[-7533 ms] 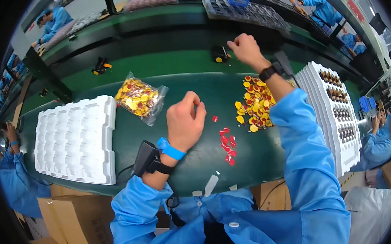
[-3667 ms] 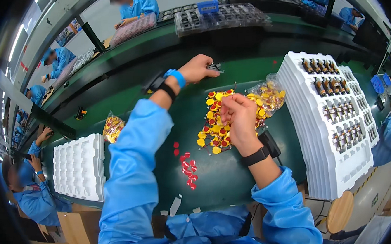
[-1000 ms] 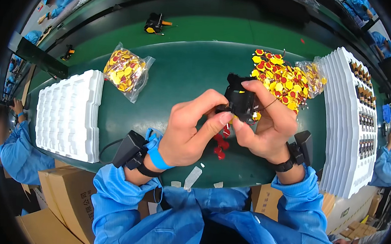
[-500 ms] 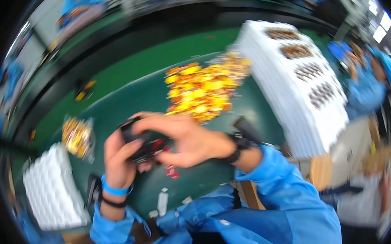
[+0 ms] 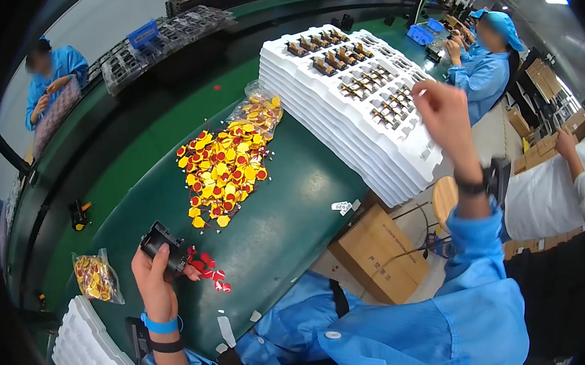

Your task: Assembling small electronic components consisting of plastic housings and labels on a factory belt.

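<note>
My left hand is closed round a black plastic housing above the green work surface. Red discs, several of them, lie right beside that housing. Off to the right, my right hand is raised in front of a stack of white foam trays. Its fingers are curled together, and whatever may be between them is hidden. In the top tray sit several small black parts with copper-coloured pieces, set in rows.
A pile of yellow and red discs spills from a clear bag. Another filled bag and white trays lie at the left. A cardboard box stands below the right edge. Co-workers sit beyond, one near the trays.
My right hand has left the black housing and swung to the right, up to the tray stack. My left hand keeps the housing. The view has shifted and sharpened.
</note>
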A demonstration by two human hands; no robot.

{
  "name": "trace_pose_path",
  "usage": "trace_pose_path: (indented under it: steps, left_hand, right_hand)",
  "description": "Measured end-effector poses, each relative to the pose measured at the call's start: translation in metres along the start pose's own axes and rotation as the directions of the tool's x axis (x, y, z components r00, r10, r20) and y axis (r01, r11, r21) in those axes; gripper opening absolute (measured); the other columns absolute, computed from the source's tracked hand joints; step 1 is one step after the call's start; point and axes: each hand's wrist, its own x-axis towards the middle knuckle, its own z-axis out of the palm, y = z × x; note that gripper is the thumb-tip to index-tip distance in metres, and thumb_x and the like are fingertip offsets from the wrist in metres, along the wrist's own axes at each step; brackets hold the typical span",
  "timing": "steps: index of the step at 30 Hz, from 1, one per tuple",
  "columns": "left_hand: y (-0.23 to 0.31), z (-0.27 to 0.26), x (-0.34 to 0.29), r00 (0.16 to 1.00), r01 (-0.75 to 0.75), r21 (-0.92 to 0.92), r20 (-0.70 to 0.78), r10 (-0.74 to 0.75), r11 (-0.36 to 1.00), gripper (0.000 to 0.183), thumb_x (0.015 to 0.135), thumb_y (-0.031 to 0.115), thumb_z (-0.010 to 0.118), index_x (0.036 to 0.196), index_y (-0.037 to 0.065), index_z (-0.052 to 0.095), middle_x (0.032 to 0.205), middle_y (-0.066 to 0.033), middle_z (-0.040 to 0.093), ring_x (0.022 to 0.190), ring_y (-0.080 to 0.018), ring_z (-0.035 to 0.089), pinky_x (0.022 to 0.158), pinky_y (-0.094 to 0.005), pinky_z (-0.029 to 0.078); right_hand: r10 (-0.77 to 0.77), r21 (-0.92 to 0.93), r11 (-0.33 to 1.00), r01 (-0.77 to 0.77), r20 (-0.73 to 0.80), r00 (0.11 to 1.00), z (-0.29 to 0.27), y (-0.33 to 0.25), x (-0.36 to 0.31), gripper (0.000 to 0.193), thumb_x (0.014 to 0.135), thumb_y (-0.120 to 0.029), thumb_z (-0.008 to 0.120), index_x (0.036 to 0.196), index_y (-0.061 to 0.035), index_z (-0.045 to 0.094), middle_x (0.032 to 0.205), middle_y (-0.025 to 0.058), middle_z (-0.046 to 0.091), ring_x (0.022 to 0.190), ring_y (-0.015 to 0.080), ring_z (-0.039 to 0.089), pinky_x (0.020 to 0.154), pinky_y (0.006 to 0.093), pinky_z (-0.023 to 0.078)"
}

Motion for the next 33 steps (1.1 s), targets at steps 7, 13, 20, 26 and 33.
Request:
trace_pose_path:
  steps: [7, 13, 20, 26, 33]
  left_hand:
    - [-0.003, 0.005, 0.001, 0.999, 0.011, 0.01, 0.043, -0.011, 1.0, 0.024, 0.095, 0.011, 0.058, 0.112, -0.004, 0.049, 0.082, -0.0143, 0.061, 0.051, -0.0272, 0.062, 0.047, -0.0375, 0.054]
    - [-0.004, 0.0, 0.0, 0.998, 0.001, 0.009, 0.066, -0.001, 1.0, 0.024, 0.095, 0.009, 0.057, 0.113, -0.004, 0.049, 0.083, -0.0133, 0.062, 0.052, -0.0269, 0.063, 0.049, -0.0374, 0.054]
    - [0.005, 0.009, -0.008, 0.997, -0.013, -0.002, 0.08, 0.014, 1.0, 0.017, 0.096, 0.009, 0.057, 0.107, -0.003, 0.051, 0.084, -0.012, 0.062, 0.056, -0.0237, 0.064, 0.048, -0.0349, 0.054]
    - [0.006, 0.006, -0.007, 0.993, -0.029, -0.021, 0.117, 0.031, 0.999, 0.013, 0.096, 0.009, 0.057, 0.102, -0.003, 0.053, 0.086, -0.011, 0.064, 0.059, -0.0197, 0.064, 0.05, -0.0312, 0.054]
    - [0.001, 0.007, -0.007, 0.991, -0.04, -0.01, 0.126, 0.041, 0.999, 0.017, 0.095, 0.009, 0.057, 0.106, -0.003, 0.052, 0.084, -0.012, 0.064, 0.058, -0.0207, 0.064, 0.049, -0.0322, 0.054]
  right_hand:
    - [0.238, -0.466, 0.885, 0.009, 0.468, 0.851, 0.03, 0.105, 0.065, 0.023, 0.074, -0.018, 0.071, 0.088, 0.0, 0.069, 0.093, 0.026, 0.067, 0.089, 0.0417, 0.068, 0.078, 0.048, 0.055]
    - [0.125, -0.505, 0.836, 0.214, 0.555, 0.823, 0.04, 0.104, 0.084, 0.026, 0.072, -0.016, 0.071, 0.087, 0.0045, 0.066, 0.085, 0.0243, 0.069, 0.085, 0.0402, 0.069, 0.076, 0.0458, 0.056]
    - [0.188, -0.413, 0.909, 0.064, 0.54, 0.82, 0.053, 0.131, 0.092, 0.025, 0.067, -0.015, 0.075, 0.076, 0.0062, 0.065, 0.07, 0.0199, 0.068, 0.06, 0.0309, 0.07, 0.058, 0.04, 0.056]
    - [0.234, -0.341, 0.935, -0.099, 0.38, 0.895, 0.047, 0.136, 0.081, 0.026, 0.06, -0.017, 0.08, 0.069, 0.0054, 0.069, 0.068, 0.0206, 0.068, 0.065, 0.0312, 0.071, 0.063, 0.0398, 0.057]
    - [0.324, -0.318, 0.918, -0.239, 0.25, 0.912, 0.044, 0.147, 0.077, 0.027, 0.06, -0.021, 0.078, 0.062, 0.0044, 0.067, 0.063, 0.0175, 0.066, 0.062, 0.0277, 0.068, 0.062, 0.0374, 0.054]
